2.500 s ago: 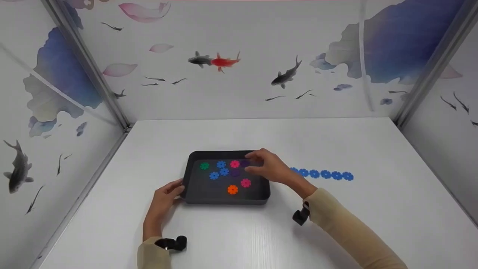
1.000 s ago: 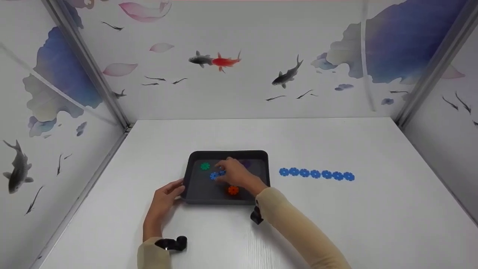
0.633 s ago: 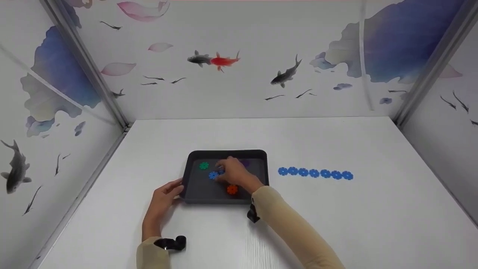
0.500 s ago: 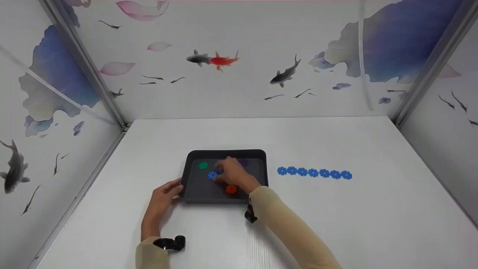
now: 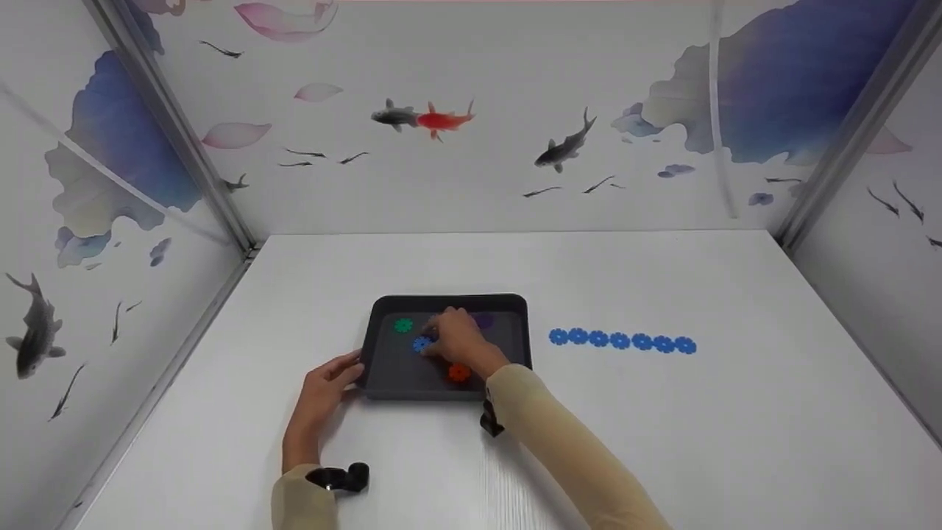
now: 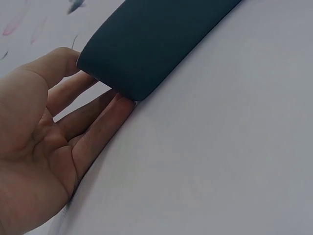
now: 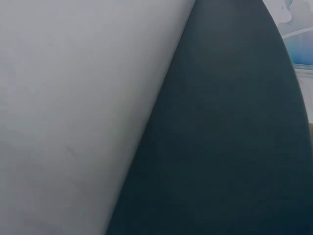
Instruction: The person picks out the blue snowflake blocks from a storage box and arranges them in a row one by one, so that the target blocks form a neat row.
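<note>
A dark grey rectangular tray (image 5: 397, 377) holds notched plastic discs. My left hand (image 5: 324, 390) holds the tray's left side; in the left wrist view, its thumb lies at the rim and the fingers (image 6: 93, 132) reach behind and under the corner. Inside the tray is my right hand (image 5: 460, 340), bent over the middle discs, its thumb beside a blue disc (image 5: 421, 344). Its palm hides other discs, and whether it pinches one is not visible. A green disc (image 5: 403, 324), an orange disc (image 5: 459, 372) and a dark purple disc (image 5: 483, 320) lie around it.
Right of the tray, several blue discs (image 5: 620, 341) form a straight row on the white table (image 5: 736, 427). Panels printed with fish (image 5: 445, 118) enclose the table at the back and sides. In the right wrist view the tray's outer wall (image 7: 215, 127) fills much of the picture.
My right hand has moved left from the tray's right side to the middle discs, uncovering the left end of the blue row, then stayed almost still. My left hand keeps its place on the tray.
</note>
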{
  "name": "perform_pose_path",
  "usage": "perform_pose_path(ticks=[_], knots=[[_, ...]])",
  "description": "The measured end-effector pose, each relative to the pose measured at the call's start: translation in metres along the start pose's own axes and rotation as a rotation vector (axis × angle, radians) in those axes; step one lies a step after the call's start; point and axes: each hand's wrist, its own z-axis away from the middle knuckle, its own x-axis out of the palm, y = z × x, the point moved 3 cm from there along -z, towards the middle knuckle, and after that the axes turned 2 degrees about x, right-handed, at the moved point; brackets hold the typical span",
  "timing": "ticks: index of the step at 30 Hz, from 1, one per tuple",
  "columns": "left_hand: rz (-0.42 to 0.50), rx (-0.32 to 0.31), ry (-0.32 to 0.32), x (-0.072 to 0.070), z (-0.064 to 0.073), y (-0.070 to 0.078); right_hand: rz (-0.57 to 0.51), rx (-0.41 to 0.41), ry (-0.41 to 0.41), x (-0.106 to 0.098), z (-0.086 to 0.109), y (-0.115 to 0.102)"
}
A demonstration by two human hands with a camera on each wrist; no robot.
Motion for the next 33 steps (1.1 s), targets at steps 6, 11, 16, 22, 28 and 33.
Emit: perform_pose_path(ticks=[6, 11, 16, 22, 28, 33], knots=[[-0.007, -0.007, 0.013, 0.001, -0.0002, 0.0, 0.006, -0.015, 0.009, 0.0007, -0.0018, 0.002], [-0.005, -0.017, 0.014, 0.0004, -0.0002, -0.0005, -0.004, -0.025, 0.007, 0.0013, -0.0032, 0.0029], [-0.007, -0.025, 0.004, 0.0012, -0.0011, -0.0002, 0.013, -0.037, 0.007, 0.0011, -0.0035, 0.0027], [-0.022, -0.018, 0.001, 0.002, -0.0007, 0.0003, -0.004, -0.02, 0.005, 0.0016, -0.0034, 0.0034], [-0.02, -0.015, -0.002, 0.0025, 0.0009, 0.0013, 0.002, -0.014, 0.011, 0.002, -0.0048, 0.005], [-0.012, -0.014, -0.004, 0.0006, 0.0017, 0.0016, 0.008, -0.015, 0.011, 0.0015, -0.0063, 0.0047]])
